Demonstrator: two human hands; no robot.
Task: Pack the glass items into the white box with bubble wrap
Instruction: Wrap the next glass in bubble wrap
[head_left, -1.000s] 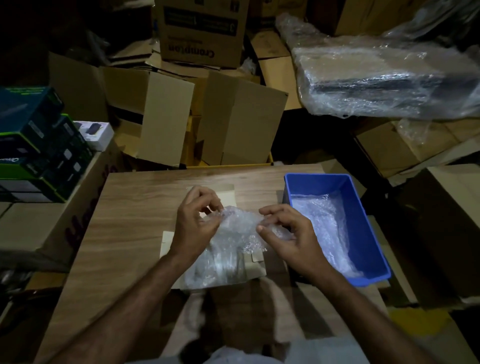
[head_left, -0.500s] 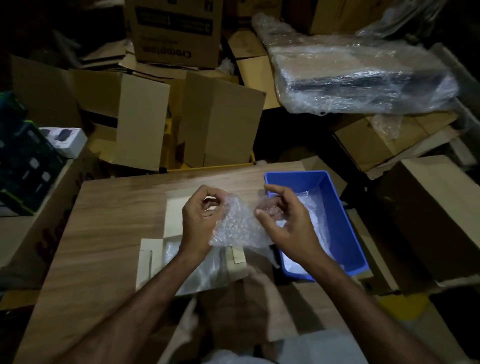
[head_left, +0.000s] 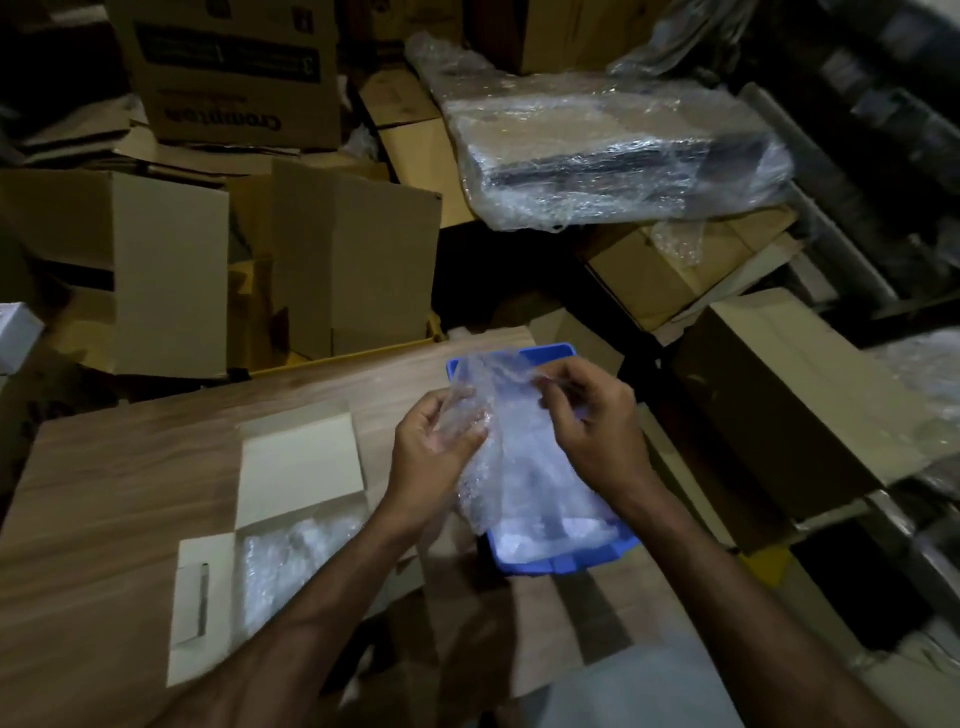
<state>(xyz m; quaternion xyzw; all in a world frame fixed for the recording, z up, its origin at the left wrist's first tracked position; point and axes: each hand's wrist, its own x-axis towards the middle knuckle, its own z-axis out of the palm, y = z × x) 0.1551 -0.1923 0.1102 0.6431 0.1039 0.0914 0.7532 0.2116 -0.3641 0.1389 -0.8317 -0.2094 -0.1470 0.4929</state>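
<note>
The room was dim, with the only light falling on a brown wooden table (head_left: 130, 493). Behind the table stood many open brown cardboard boxes (head_left: 171, 270), piled close together. A flat cardboard bundle wrapped in shiny clear plastic (head_left: 613, 150) rested on top of more boxes, and a long closed cardboard box (head_left: 795, 400) sat at the right.
</note>
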